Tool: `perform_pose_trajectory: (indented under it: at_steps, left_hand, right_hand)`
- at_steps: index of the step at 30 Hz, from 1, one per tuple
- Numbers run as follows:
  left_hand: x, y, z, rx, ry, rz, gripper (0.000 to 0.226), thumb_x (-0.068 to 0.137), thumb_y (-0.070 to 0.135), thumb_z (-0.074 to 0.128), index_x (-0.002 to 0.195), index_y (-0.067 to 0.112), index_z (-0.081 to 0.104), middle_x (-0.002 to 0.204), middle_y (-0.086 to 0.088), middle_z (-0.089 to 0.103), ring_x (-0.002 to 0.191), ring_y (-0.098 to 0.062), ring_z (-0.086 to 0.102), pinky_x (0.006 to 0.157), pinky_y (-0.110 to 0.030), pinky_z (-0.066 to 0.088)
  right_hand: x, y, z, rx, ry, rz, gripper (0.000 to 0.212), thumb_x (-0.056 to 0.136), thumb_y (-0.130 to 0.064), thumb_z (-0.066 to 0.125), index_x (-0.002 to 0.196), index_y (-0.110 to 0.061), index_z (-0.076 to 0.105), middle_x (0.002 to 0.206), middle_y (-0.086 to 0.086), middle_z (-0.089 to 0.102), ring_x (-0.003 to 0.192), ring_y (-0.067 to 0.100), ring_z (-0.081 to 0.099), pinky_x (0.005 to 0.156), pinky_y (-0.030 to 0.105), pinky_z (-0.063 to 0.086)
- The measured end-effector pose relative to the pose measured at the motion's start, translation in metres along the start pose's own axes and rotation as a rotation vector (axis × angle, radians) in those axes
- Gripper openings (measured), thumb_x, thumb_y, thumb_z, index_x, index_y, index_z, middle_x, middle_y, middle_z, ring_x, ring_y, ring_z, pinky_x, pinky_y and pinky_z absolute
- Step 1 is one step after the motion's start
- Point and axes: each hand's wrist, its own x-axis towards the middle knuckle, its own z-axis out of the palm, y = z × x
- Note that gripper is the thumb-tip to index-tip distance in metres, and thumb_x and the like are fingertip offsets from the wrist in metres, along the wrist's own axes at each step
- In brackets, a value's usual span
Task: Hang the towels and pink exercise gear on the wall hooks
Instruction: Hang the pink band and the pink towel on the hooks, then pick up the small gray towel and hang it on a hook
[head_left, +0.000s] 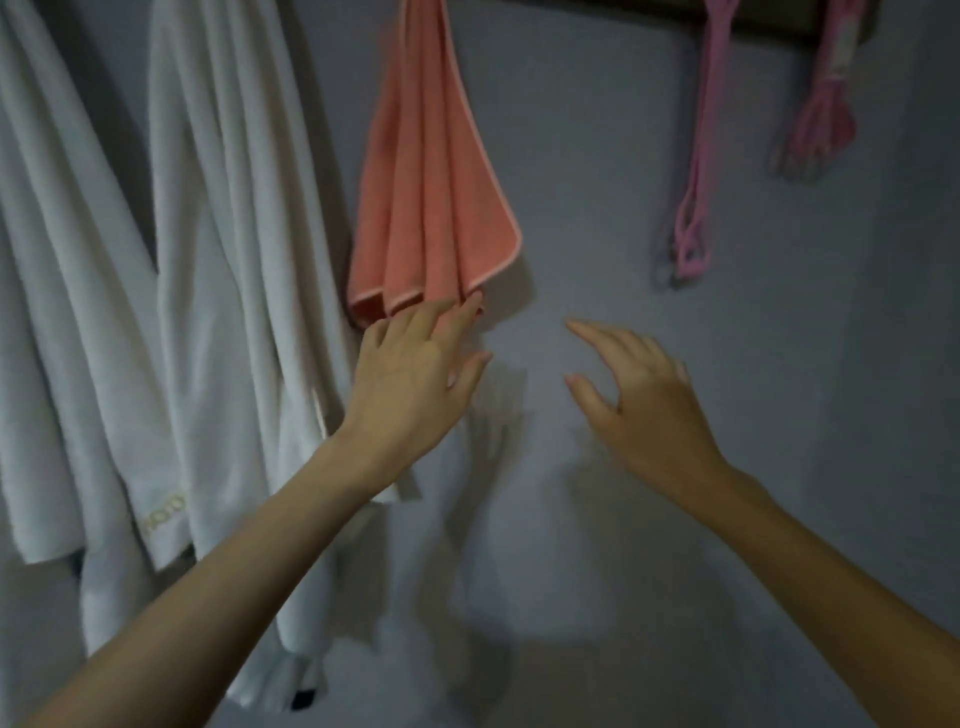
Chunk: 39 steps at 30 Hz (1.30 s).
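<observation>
A small coral-pink towel (431, 197) hangs in folds from the top of the grey wall. My left hand (415, 374) is spread open just below it, its fingertips touching the towel's bottom hem. My right hand (639, 384) hovers open to the right, in front of bare wall, holding nothing. Two large white towels (67, 291) (234, 260) hang at the left. A pink resistance band (696, 171) and a bundled pink exercise cord (826, 109) hang from a dark rail (779, 21) at the upper right. The hooks themselves are out of view.
The grey wall (597, 182) fills the background, with shadows of my arms on it below the hands. The white towels reach down to the lower left of the view.
</observation>
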Motion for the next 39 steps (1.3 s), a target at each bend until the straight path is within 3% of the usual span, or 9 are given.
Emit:
perform_pose_trajectory:
  at_steps: [5,17,26,33,36,39]
  left_hand:
    - [-0.027,0.063,0.020,-0.089,-0.061,0.089,0.055,0.091,0.044,0.042,0.141,0.022,0.040,0.139,-0.004,0.049,0.126,-0.025,0.047,0.102,-0.042,0.036]
    - [-0.157,0.236,0.071,-0.321,-0.377,0.171,0.052,0.096,0.039,0.044,0.144,0.023,0.034,0.144,-0.005,0.044,0.132,-0.024,0.041,0.108,-0.037,0.029]
    - [-0.261,0.375,0.066,-0.428,-0.572,0.160,0.054,0.092,0.041,0.038,0.143,0.023,0.037,0.142,-0.004,0.047,0.129,-0.024,0.044,0.106,-0.038,0.030]
    - [-0.312,0.428,0.075,-0.438,-0.694,0.108,0.055,0.092,0.043,0.035,0.142,0.021,0.039,0.142,-0.005,0.047,0.130,-0.025,0.042,0.107,-0.039,0.030]
    - [-0.326,0.438,0.090,-0.456,-0.691,0.086,0.054,0.090,0.044,0.036,0.137,0.019,0.047,0.135,-0.008,0.054,0.123,-0.028,0.051,0.102,-0.041,0.036]
    - [-0.340,0.444,0.122,-0.473,-0.800,0.064,0.049,0.094,0.032,0.048,0.141,0.020,0.041,0.140,-0.007,0.049,0.127,-0.027,0.046,0.104,-0.041,0.032]
  right_hand:
    - [-0.072,0.034,-0.037,0.001,-0.081,0.087,0.044,0.095,-0.036,0.047,0.139,-0.032,0.039,0.139,-0.011,0.047,0.127,0.011,0.040,0.104,0.025,0.021]
    - [-0.289,0.120,-0.125,-0.020,-0.239,0.477,0.044,0.096,-0.029,0.049,0.140,-0.024,0.040,0.139,-0.002,0.049,0.127,0.020,0.042,0.108,0.045,0.035]
    - [-0.449,0.155,-0.209,-0.041,-0.389,0.701,0.044,0.093,-0.028,0.054,0.135,-0.024,0.044,0.135,-0.001,0.052,0.124,0.018,0.045,0.102,0.047,0.042]
    - [-0.531,0.179,-0.231,0.018,-0.469,0.760,0.043,0.092,-0.024,0.055,0.134,-0.020,0.047,0.133,0.003,0.053,0.121,0.019,0.047,0.097,0.025,0.036]
    - [-0.553,0.197,-0.224,0.067,-0.514,0.793,0.043,0.093,-0.023,0.055,0.134,-0.017,0.047,0.132,0.006,0.054,0.120,0.021,0.050,0.101,0.032,0.040]
    - [-0.566,0.220,-0.210,0.124,-0.564,0.837,0.043,0.092,-0.017,0.054,0.135,-0.015,0.047,0.131,0.009,0.054,0.120,0.023,0.051,0.104,0.040,0.042]
